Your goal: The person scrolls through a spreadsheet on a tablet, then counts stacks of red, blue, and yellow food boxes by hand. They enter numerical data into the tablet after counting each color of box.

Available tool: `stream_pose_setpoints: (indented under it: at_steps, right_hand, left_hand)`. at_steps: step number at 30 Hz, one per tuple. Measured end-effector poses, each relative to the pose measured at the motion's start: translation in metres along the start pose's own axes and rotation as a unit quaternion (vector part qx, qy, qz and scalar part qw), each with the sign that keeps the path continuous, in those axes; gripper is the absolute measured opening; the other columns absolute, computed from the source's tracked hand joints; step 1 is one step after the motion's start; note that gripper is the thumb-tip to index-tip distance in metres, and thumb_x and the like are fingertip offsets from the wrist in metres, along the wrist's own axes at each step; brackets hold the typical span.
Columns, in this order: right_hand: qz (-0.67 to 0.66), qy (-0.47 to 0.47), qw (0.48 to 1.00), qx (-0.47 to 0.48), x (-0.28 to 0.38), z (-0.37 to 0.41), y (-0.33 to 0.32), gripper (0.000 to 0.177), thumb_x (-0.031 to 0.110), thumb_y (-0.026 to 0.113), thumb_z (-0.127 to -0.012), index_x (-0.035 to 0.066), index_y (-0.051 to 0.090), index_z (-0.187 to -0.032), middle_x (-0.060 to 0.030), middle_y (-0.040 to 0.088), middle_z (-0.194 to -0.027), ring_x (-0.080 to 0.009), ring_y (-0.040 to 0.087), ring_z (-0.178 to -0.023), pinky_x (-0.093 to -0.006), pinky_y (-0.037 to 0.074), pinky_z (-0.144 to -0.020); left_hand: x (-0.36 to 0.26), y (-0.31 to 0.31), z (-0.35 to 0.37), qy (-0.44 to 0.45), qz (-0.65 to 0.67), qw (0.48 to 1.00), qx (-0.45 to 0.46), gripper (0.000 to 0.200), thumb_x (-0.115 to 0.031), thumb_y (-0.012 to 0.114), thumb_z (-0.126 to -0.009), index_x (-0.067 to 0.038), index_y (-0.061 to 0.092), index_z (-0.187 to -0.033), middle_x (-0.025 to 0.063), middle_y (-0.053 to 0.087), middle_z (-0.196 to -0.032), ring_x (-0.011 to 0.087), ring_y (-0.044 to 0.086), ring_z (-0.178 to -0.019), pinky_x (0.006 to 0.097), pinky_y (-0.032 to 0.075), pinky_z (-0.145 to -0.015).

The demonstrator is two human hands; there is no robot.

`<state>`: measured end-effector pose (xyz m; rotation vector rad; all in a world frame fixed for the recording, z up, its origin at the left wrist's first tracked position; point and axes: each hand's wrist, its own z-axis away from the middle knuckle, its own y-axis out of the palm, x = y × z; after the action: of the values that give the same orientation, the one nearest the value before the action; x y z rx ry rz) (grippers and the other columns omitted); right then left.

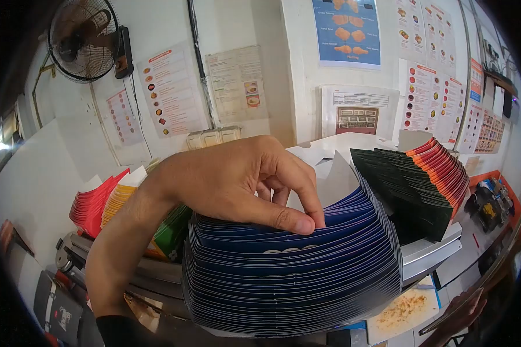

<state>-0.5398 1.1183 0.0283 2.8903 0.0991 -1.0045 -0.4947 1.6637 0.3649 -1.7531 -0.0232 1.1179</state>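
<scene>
The left hand (246,180) pinches the blue stack (295,283) directly beneath it.

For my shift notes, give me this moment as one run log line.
left hand: thumb and forefinger pinching | at: edge of fanned blue card stack | beside: black-green card stack, orange card stack

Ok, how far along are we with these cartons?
Already nested, by the look of it: the red stack and yellow stack on the left, the black stack on the right. In hand: the left hand pinches an inner rim of the blue stack. Left, probably: finishing that blue stack; how much, I can't tell.
</scene>
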Motion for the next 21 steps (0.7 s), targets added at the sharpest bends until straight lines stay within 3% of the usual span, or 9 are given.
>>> stream_pose_setpoints:
  at_steps: [5,7,9,11,16,21]
  right_hand:
    - [-0.092,0.036,0.995,-0.001,-0.004,-0.005,-0.002,0.031,0.026,0.063,-0.089,0.003,0.060,-0.110,-0.0136,0.063,-0.110,-0.0265,0.061,-0.103,-0.0421,0.045,-0.095]
    - [-0.130,0.050,0.990,0.000,-0.006,-0.008,-0.004,0.031,0.026,0.062,-0.089,0.003,0.060,-0.111,-0.0141,0.063,-0.111,-0.0270,0.061,-0.103,-0.0425,0.045,-0.096]
    - [-0.168,0.065,0.984,0.001,-0.007,-0.013,-0.006,0.031,0.025,0.062,-0.090,0.003,0.060,-0.111,-0.0145,0.063,-0.111,-0.0275,0.061,-0.104,-0.0428,0.044,-0.097]
    - [-0.209,0.079,0.975,0.000,-0.008,-0.023,-0.019,0.031,0.025,0.062,-0.090,0.002,0.060,-0.112,-0.0150,0.063,-0.112,-0.0280,0.061,-0.105,-0.0431,0.044,-0.098]
    - [-0.300,0.112,0.947,-0.001,-0.016,-0.035,-0.036,0.031,0.023,0.061,-0.091,0.002,0.059,-0.113,-0.0161,0.063,-0.113,-0.0292,0.061,-0.107,-0.0440,0.043,-0.100]
    - [-0.387,0.148,0.910,-0.005,0.006,-0.003,0.015,0.031,0.022,0.060,-0.092,0.001,0.059,-0.114,-0.0173,0.063,-0.115,-0.0304,0.061,-0.108,-0.0448,0.042,-0.102]
  left_hand:
    - [0.001,-0.001,0.000,0.008,-0.017,1.000,0.002,0.013,-0.014,0.073,-0.085,-0.007,0.075,-0.096,0.0039,0.069,-0.092,0.0056,0.058,-0.069,0.0204,0.043,-0.054]
    - [-0.013,0.006,0.002,-0.037,-0.001,0.999,-0.037,0.011,-0.013,0.071,-0.087,-0.006,0.073,-0.096,0.0047,0.068,-0.095,0.0061,0.058,-0.069,0.0207,0.044,-0.053]
    - [-0.014,0.007,0.002,-0.026,-0.021,0.999,-0.034,0.010,-0.013,0.069,-0.087,-0.006,0.072,-0.095,0.0058,0.068,-0.098,0.0066,0.058,-0.068,0.0208,0.045,-0.053]
    - [-0.004,0.004,0.000,0.038,-0.078,0.996,0.010,0.010,-0.014,0.068,-0.088,-0.006,0.070,-0.095,0.0072,0.067,-0.100,0.0071,0.058,-0.067,0.0207,0.047,-0.054]
    - [0.003,0.008,0.000,0.054,-0.058,0.997,-0.008,0.015,-0.020,0.070,-0.088,-0.006,0.071,-0.095,0.0088,0.067,-0.099,0.0079,0.058,-0.063,0.0202,0.046,-0.053]
    - [0.005,0.009,0.001,0.047,-0.039,0.998,-0.012,0.021,-0.025,0.073,-0.086,-0.007,0.071,-0.096,0.0088,0.067,-0.099,0.0084,0.057,-0.062,0.0206,0.046,-0.052]
